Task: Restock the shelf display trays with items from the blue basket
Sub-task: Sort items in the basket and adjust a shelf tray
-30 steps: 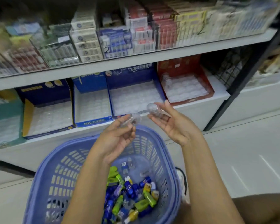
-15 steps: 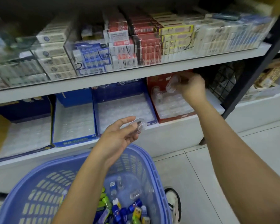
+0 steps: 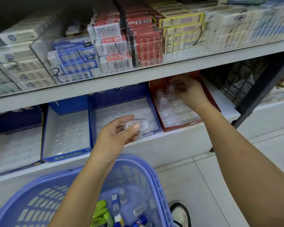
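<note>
Clear bottle [image 3: 170,89] pinched by right hand [image 3: 189,95] over far red tray [image 3: 193,123], likely to seat it; left hand [image 3: 115,136] grips spare [image 3: 138,124], ready next.

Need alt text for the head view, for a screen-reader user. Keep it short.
Right hand is inside the red cardboard display tray on the lower shelf, fingers curled on a clear plastic bottle. Left hand pinches a second clear bottle near the blue cardboard tray, above the blue plastic basket of small green and blue items.
</note>
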Motion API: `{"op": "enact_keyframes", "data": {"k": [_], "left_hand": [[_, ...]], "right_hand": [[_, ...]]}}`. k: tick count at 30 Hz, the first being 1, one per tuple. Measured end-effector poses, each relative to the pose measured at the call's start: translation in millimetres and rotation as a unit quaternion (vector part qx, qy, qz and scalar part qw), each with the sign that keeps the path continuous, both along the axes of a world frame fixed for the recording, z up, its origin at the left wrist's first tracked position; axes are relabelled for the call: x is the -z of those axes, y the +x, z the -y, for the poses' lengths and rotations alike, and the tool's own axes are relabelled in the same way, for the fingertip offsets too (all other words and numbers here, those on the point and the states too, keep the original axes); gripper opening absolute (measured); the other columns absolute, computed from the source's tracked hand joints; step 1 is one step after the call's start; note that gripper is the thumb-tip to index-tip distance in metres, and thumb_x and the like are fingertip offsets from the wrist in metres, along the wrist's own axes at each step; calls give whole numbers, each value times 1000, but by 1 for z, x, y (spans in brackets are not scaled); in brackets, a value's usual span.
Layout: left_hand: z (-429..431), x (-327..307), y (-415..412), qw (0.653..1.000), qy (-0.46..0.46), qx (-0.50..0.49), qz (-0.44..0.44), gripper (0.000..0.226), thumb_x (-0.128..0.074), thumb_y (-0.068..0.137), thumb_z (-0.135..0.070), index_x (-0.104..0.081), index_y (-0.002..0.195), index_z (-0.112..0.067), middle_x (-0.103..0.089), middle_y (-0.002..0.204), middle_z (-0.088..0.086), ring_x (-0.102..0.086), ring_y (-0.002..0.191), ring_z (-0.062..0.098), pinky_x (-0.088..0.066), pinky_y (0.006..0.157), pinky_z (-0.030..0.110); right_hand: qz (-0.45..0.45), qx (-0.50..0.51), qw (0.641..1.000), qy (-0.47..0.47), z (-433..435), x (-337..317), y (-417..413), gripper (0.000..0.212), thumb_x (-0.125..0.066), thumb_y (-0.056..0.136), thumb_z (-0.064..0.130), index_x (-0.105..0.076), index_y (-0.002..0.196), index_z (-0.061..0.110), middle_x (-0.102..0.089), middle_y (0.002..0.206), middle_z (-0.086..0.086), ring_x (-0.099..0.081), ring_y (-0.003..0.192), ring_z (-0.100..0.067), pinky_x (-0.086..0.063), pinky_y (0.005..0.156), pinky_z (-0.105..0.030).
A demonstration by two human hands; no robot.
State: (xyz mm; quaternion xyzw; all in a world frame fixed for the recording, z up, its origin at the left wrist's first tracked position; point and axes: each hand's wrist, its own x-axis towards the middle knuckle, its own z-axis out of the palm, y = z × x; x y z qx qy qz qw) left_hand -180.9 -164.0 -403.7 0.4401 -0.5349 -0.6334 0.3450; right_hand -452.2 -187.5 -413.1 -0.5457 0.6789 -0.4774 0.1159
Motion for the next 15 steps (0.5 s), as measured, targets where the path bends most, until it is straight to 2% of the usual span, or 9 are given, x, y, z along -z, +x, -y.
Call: {"op": "enact_keyframes", "data": {"k": [4, 6, 8, 11, 15], "left_hand": [[-5, -5, -5, 998, -42, -29, 28, 30, -74, 77, -15, -64, 106, -17, -71, 102, 7, -68, 74, 9, -56, 78, 22], [-8, -10, -10, 997, -66, -26, 37, 28, -73, 79, -12, -65, 105, -19, -71, 102, 5, -68, 82, 10, -54, 85, 26], [-11, -14, -14, 994, -89, -21, 52, 29, -71, 81, -10, -65, 107, -21, -70, 104, 2, -67, 89, 11, -52, 86, 24], [-14, -19, -19, 994, -101, -6, 47, 30, -69, 82, -7, -66, 108, -22, -69, 106, 1, -69, 88, 11, -55, 80, 20], [-16, -25, -29, 990, -130, 30, 44, 30, -74, 78, -14, -68, 104, -27, -70, 92, -10, -69, 85, 14, -57, 79, 28]], "right_hand": [[73, -20, 997, 2, 1, 5, -7, 44, -53, 75, -17, -64, 108, 9, -66, 107, -8, -63, 101, -20, -54, 84, -25], [82, -18, 996, -2, 2, 7, -10, 46, -53, 73, -19, -65, 108, 9, -66, 109, -10, -63, 102, -22, -55, 85, -32], [86, -19, 996, -4, 3, 9, -12, 46, -53, 73, -18, -65, 107, 10, -67, 108, -9, -64, 102, -21, -55, 86, -33], [105, -19, 994, -17, 2, 11, -13, 41, -55, 76, -16, -65, 106, 9, -67, 108, -7, -64, 102, -20, -55, 86, -30], [130, -18, 991, -27, 3, 13, -10, 38, -57, 78, -13, -66, 106, 11, -67, 106, -7, -64, 99, -18, -55, 84, -26]]}}
